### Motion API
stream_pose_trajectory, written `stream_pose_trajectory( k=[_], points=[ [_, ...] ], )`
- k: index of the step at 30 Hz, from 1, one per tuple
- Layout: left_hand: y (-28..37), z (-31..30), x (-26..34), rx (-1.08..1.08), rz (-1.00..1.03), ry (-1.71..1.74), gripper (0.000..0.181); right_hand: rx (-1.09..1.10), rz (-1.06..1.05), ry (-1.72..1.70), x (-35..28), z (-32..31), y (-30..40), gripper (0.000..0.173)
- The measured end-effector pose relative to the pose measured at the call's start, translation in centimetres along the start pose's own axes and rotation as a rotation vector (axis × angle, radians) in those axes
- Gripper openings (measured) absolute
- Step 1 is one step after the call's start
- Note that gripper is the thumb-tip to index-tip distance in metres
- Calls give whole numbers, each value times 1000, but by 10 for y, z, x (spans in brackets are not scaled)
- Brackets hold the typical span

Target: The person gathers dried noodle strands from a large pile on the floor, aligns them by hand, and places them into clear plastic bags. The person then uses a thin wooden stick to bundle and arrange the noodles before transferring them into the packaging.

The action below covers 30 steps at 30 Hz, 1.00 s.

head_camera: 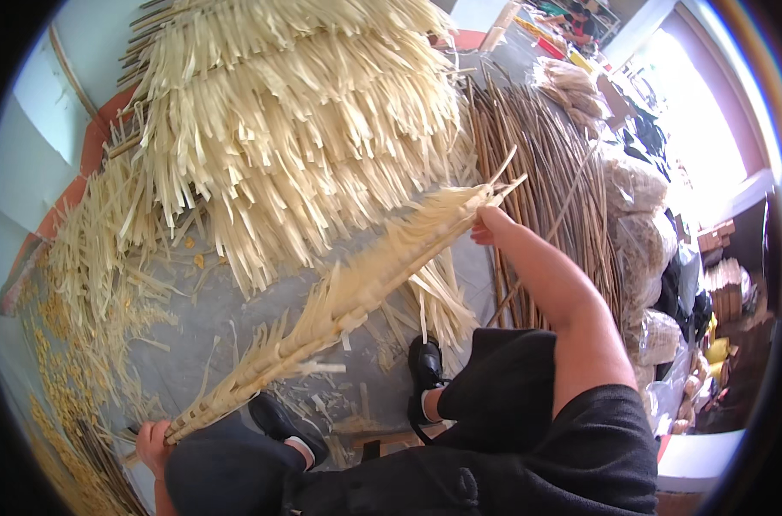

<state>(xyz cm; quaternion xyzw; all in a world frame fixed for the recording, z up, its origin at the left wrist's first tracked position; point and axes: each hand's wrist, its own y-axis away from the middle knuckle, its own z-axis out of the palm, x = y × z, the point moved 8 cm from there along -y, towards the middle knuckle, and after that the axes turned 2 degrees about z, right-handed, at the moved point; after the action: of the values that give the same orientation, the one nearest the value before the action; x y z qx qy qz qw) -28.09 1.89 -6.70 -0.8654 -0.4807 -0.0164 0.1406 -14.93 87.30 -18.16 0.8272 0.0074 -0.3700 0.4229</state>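
Note:
A long thatch panel (339, 303) of pale strips bound along a rod stretches diagonally across my lap. My left hand (153, 445) grips its lower left end, beside my knee. At the upper right end my right hand (489, 224) is closed around the rod, with the arm held out. Loose split ends poke past that hand. The strips along the panel look blurred. Beyond it lies a big layered pile of similar thatch panels (287, 122), with stick ends jutting from its left side.
A bundle of thin brown sticks (552, 193) lies on the right, beside stacked clear plastic bags (642, 238). Strip scraps litter the grey floor (191, 322). Yellowish debris (68, 361) runs along the left wall. Another person (581, 26) is in the far background.

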Motion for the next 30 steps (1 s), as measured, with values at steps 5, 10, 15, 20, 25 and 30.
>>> stream_pose_trajectory(
  k=[5,10,15,20,25,30],
  points=[
    [6,-13,-7,-27,-26,-33,30,-138,116,12,48,-40,55,45],
    [-4,-12,-12,-156,-7,-107,25,-170,-98,-57,80,-30,59,52],
    [-8,-11,-25,-216,-23,-95,18,-34,-283,-868,82,-71,-2,60],
    [-25,7,-26,-141,-40,-90,22,-293,-469,-1135,33,-45,-44,54],
    [5,0,-55,-56,-91,-318,27,-458,-373,-1028,-10,38,1,28],
    [38,-10,-117,424,-689,-242,66,-411,-338,-988,24,46,9,16]
  ],
)
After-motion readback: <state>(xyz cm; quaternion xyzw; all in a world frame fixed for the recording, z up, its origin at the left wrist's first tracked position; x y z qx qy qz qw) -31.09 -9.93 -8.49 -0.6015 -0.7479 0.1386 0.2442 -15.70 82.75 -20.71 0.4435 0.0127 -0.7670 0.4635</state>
